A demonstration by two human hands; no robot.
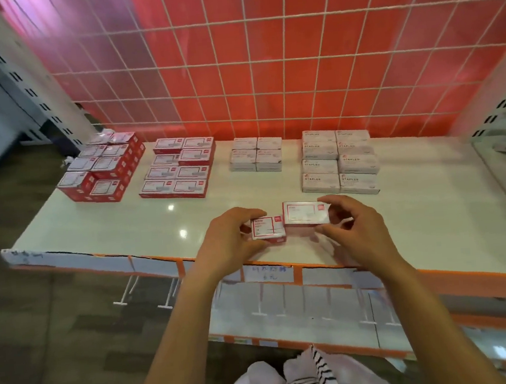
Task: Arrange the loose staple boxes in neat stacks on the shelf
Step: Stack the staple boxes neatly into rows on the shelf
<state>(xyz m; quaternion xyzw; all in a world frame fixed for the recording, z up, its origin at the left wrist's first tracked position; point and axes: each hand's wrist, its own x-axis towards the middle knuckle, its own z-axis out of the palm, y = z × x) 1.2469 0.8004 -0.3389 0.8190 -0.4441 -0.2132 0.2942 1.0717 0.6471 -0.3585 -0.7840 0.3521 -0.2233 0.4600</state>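
Two red-and-white staple boxes are near the front edge of the white shelf [101, 223]. My left hand [231, 239] grips the smaller box [268, 231] by its left end. My right hand [352, 226] holds the larger box [306, 216] from its right side, thumb below and fingers over the top. The two boxes touch, and the larger one sits a little higher and further back. Whether either box rests on the shelf is unclear.
Four groups of stacked boxes stand along the back: red stacks [103, 171] at far left, flat red-and-white boxes [179, 170], small white boxes [256, 154], white STAPLES boxes [339, 161]. A white wire grid [265, 68] over a red panel backs the shelf. A lower shelf [316, 305] lies beneath.
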